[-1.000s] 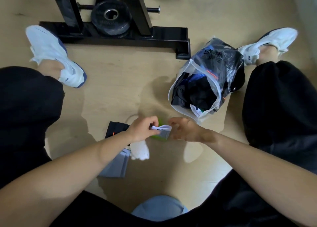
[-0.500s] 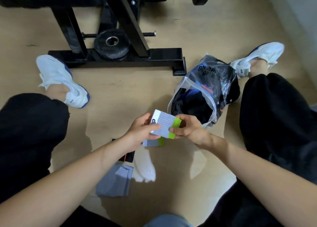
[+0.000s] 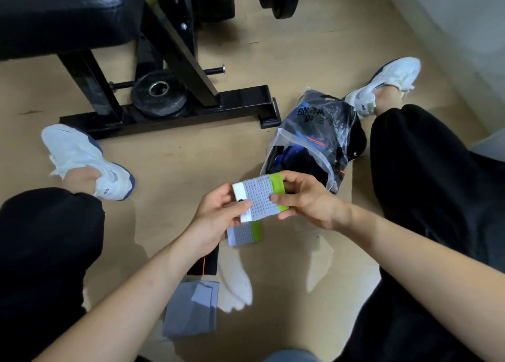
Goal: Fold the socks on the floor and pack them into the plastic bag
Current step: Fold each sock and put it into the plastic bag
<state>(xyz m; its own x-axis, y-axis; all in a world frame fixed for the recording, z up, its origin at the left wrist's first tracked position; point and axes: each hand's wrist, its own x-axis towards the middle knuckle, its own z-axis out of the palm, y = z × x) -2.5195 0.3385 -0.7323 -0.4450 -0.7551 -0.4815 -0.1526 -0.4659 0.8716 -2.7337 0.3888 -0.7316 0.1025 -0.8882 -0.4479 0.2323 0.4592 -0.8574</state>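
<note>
A grey sock with white and green bands [image 3: 259, 197] held up near the clear plastic bag [image 3: 322, 140], left hand [image 3: 218, 214] grip pinching its white end, right hand [image 3: 303, 200] grip pinching its green end

Five loose socks: one patterned sock [image 3: 258, 200], its twin [image 3: 244, 233], a black sock [image 3: 205, 263], a white sock [image 3: 235, 287], a grey sock [image 3: 188, 315] (more inside the plastic bag [image 3: 322, 126], uncountable). One such bag, two shoes [image 3: 82, 162] [image 3: 382, 84], two hands [image 3: 218, 216] [image 3: 308, 201].
</note>
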